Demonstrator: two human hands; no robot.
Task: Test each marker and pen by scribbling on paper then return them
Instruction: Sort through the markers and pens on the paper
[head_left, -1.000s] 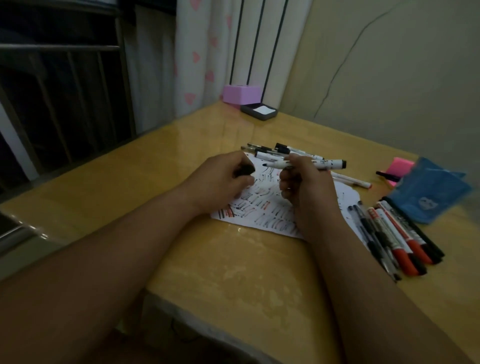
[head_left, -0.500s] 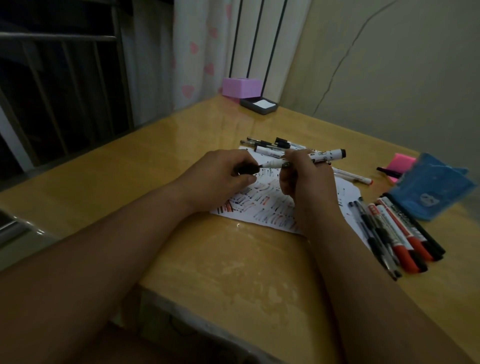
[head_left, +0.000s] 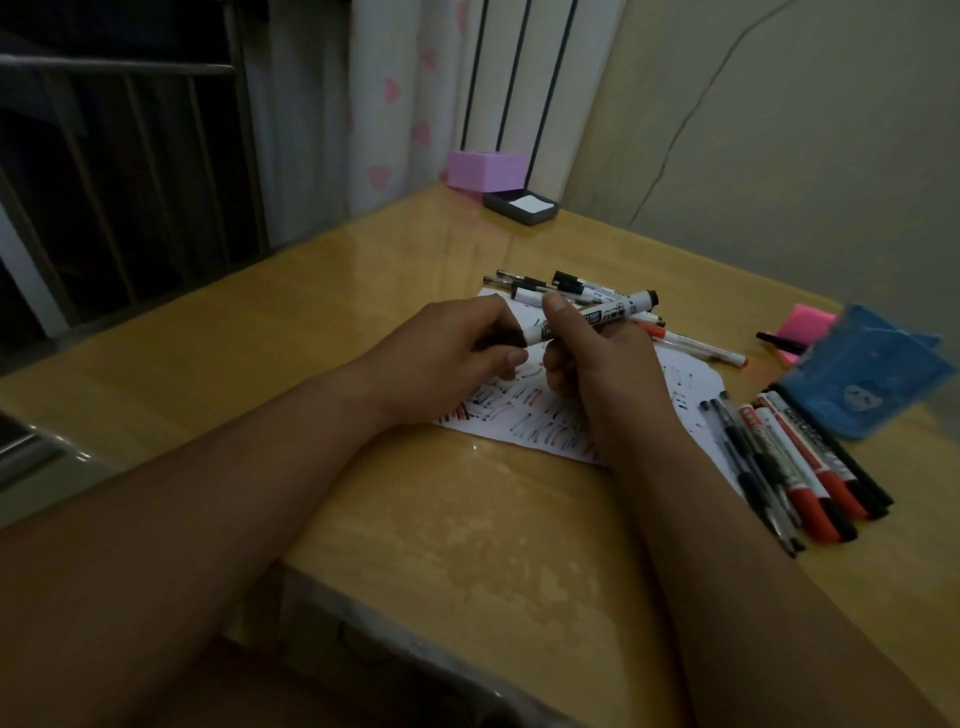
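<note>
- Paper (head_left: 524, 415), full of red and black scribbles, lies flat on the yellow table (head_left: 415, 519).
- Over the paper, the right hand (head_left: 597, 364) grips a white marker (head_left: 602, 314), fingers wrapped tight around it.
- The left hand (head_left: 457, 348) pinches the black cap (head_left: 501, 339) at the marker's left end; cap and marker touch.
- Behind the paper lies a small pile of pens (head_left: 550, 288).
- Right of the paper lies a row of red and black markers (head_left: 795, 467), side by side.

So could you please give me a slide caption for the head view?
Left hand presses the black cap onto a white marker held by the right hand above scribbled paper.
</note>
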